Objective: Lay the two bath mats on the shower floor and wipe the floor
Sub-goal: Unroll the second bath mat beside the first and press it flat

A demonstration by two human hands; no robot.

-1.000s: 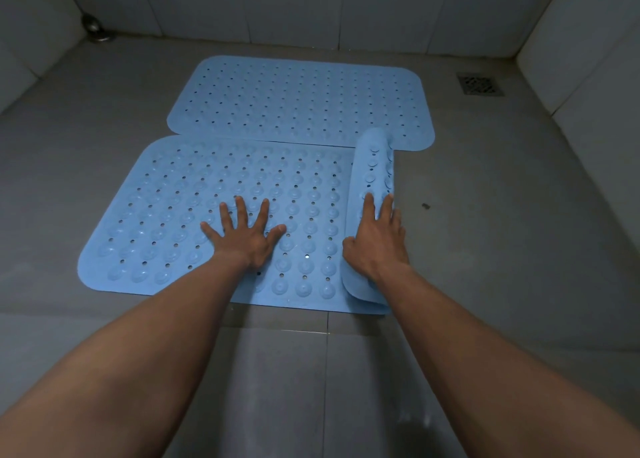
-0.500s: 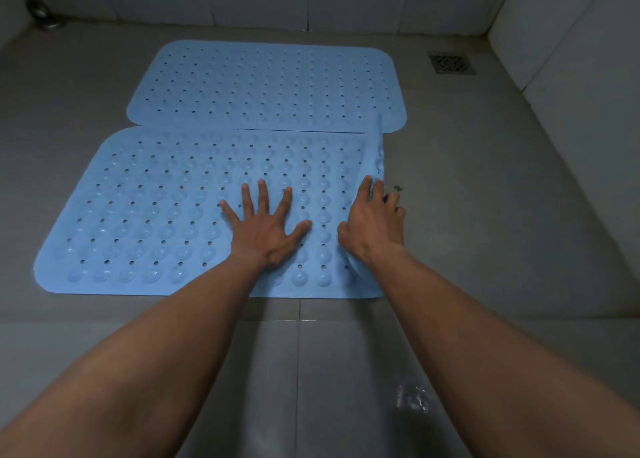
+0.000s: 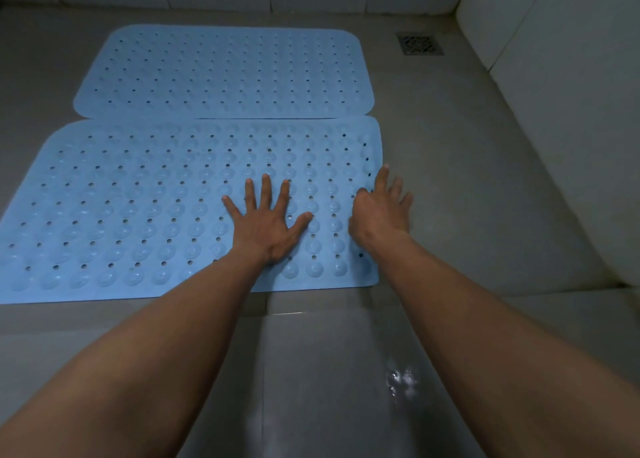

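Two mats: both light blue, perforated, studded with round bumps, lying flat on the shower floor (image 3: 467, 187).
Far bath mat (image 3: 225, 71): spread out toward the back wall, long edge running left to right, nothing on it.
Near bath mat (image 3: 131, 208): flat, directly in front of the far one; long edges meet along a thin seam, touching or nearly so; left end cut off by the frame edge.
Left hand (image 3: 266, 225): palm down on the near mat, right of its middle, fingers splayed wide and flat; released, grasping nothing, pressing on the bumps.
Right hand (image 3: 379, 215): at the right short edge of the near mat, heel and thumb over the mat, fingers reaching past the edge above the bare floor; slightly blurred; fingers loose and spread, not clenched, nothing held.
Forearms: both bare, extended from the bottom corners toward the mats.
Shower floor: grey tile, grout line running toward the camera between the arms; bare strip to the right of both mats.
Wet patch (image 3: 401, 383): small glinting spot of water on the tile near the right forearm, well short of the mats.
Floor drain (image 3: 419, 43): square metal grate in the far right corner, apart from the far mat's corner.
Walls (image 3: 554, 76): pale tile, back and right sides.
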